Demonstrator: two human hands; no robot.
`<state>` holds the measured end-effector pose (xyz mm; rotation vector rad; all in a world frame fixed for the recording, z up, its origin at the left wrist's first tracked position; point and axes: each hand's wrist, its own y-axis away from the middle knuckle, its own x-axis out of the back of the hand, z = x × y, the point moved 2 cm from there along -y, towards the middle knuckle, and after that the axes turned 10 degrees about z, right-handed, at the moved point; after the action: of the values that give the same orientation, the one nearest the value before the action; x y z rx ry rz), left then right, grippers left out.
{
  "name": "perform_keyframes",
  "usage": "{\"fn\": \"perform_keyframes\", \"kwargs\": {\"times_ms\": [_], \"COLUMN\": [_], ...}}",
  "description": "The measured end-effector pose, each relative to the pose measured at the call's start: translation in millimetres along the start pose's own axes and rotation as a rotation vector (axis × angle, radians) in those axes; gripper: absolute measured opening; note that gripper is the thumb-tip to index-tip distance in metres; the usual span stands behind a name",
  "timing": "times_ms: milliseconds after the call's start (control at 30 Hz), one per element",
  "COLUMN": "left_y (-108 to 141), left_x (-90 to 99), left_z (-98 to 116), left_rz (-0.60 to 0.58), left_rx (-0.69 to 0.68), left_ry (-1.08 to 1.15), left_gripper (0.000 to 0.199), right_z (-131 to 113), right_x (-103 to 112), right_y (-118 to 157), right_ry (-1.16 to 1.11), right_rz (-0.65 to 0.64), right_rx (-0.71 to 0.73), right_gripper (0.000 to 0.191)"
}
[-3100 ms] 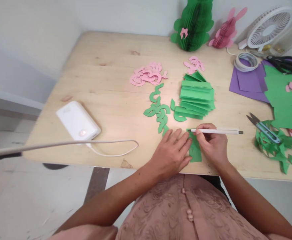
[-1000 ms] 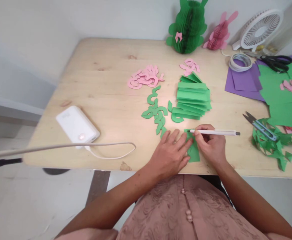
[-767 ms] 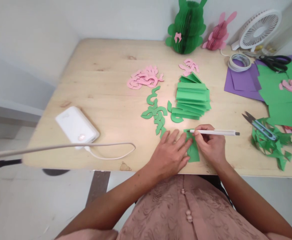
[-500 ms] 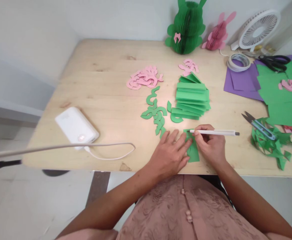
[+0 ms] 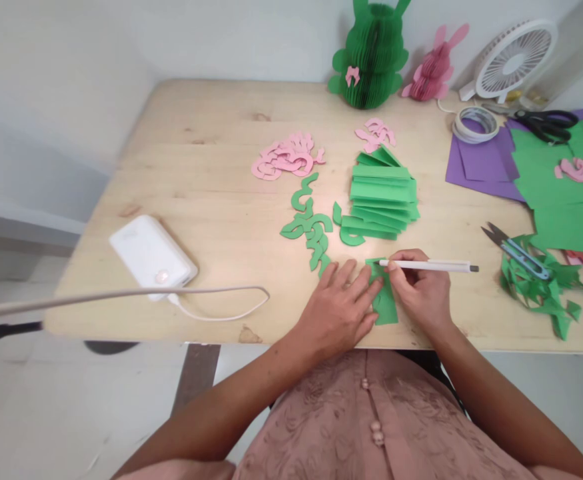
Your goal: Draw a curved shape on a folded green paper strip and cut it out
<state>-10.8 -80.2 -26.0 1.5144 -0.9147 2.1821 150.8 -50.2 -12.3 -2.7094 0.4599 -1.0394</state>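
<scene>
My left hand (image 5: pixel 340 308) lies flat with its fingers spread, the fingertips on the left side of a small green paper piece (image 5: pixel 385 308) near the table's front edge. In my right hand (image 5: pixel 421 290) is a white pen (image 5: pixel 434 265), held nearly level, its tip at the top of that piece. Beyond my hands sits a stack of folded green strips (image 5: pixel 382 193). Curved green cut-outs (image 5: pixel 316 233) lie beyond my left hand, with a pile of pink cut-outs (image 5: pixel 286 159) behind them.
A white power bank (image 5: pixel 151 257) with a cable stands at the left. To the right lie blue snips (image 5: pixel 521 257) on green scraps (image 5: pixel 536 293), purple sheets (image 5: pixel 486 160), tape (image 5: pixel 475 125) and black scissors (image 5: pixel 546 125). Paper figures (image 5: pixel 374 60) and a fan (image 5: pixel 514 63) stand behind.
</scene>
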Motion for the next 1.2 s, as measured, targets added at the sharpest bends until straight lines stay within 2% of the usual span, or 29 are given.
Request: {"fn": "perform_keyframes", "kwargs": {"times_ms": [1200], "left_y": [-0.4], "left_x": [0.9], "left_z": [-0.1], "left_rz": [-0.021], "left_rx": [0.004], "left_ry": [0.014], "left_gripper": [0.049], "right_z": [-0.7], "right_x": [3.7], "right_y": [-0.2], "right_ry": [0.006], "right_rz": [0.01], "right_rx": [-0.004], "right_gripper": [0.011]}}
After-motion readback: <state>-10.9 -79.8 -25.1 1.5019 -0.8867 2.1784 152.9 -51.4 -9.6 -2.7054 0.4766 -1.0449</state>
